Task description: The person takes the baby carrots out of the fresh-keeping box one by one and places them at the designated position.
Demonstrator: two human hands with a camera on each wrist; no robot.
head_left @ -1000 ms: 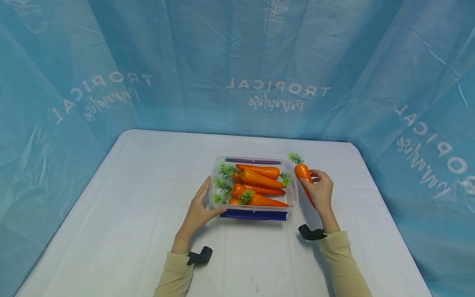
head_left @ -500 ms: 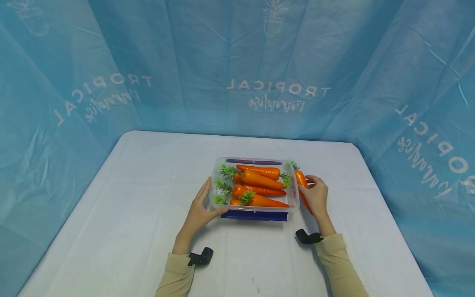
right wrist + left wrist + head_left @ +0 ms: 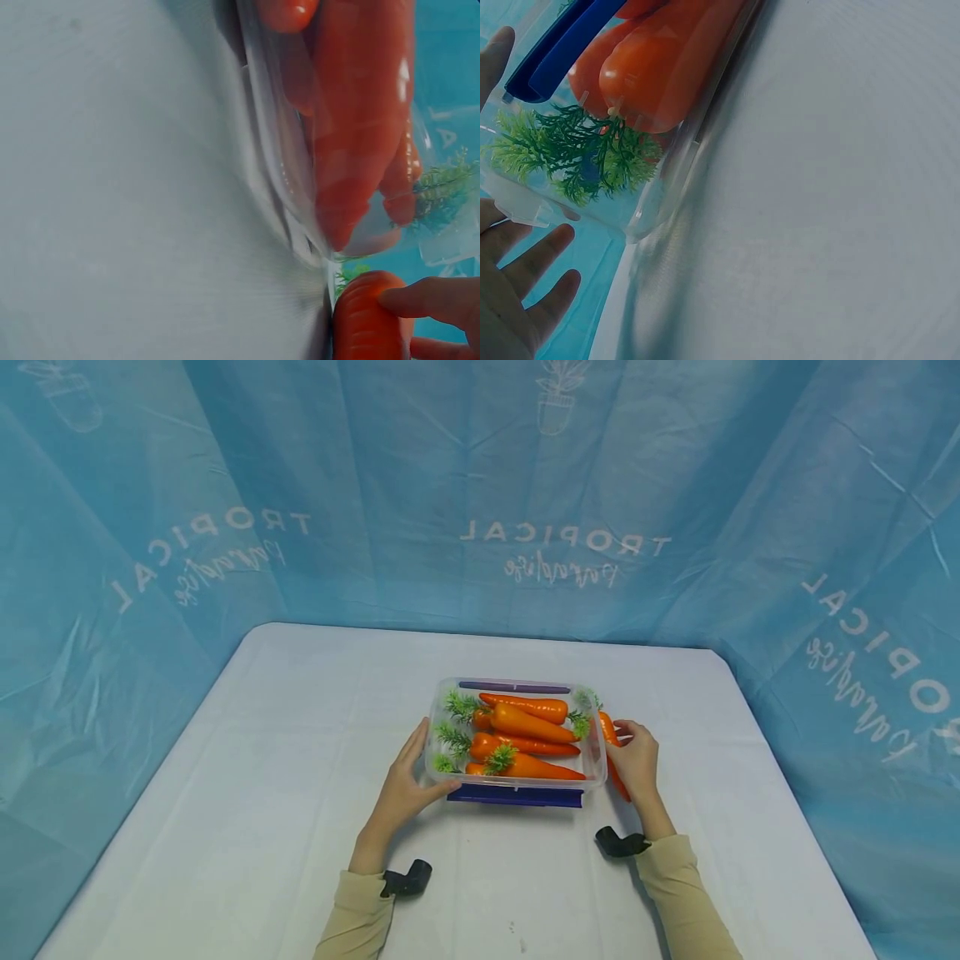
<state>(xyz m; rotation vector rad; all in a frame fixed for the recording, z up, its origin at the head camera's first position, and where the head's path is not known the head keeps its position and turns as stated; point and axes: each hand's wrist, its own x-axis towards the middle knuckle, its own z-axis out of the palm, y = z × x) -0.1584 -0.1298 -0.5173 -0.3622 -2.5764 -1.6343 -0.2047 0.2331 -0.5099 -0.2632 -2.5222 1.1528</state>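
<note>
I'm seeing the left hand (image 3: 405, 785) resting spread-fingered against the clear box (image 3: 517, 783); right hand (image 3: 637, 762) pinching a carrot (image 3: 367, 322) just outside its right wall.

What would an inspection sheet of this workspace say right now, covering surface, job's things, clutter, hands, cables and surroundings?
Surface: white tabletop, small dark marks near its front.
Job's things: clear rectangular plastic box with dark-blue clips, holding several glossy orange carrots with frilly green tops; a single glossy orange carrot outside its right wall, contact with the wall unclear.
Clutter: nothing seen.
Hands: left hand spread around the box's front left corner; right hand pinches the single carrot; curved black piece at each wrist.
Cables: nothing seen.
Surroundings: blue curtain with mirrored white lettering, behind and on both sides.
</note>
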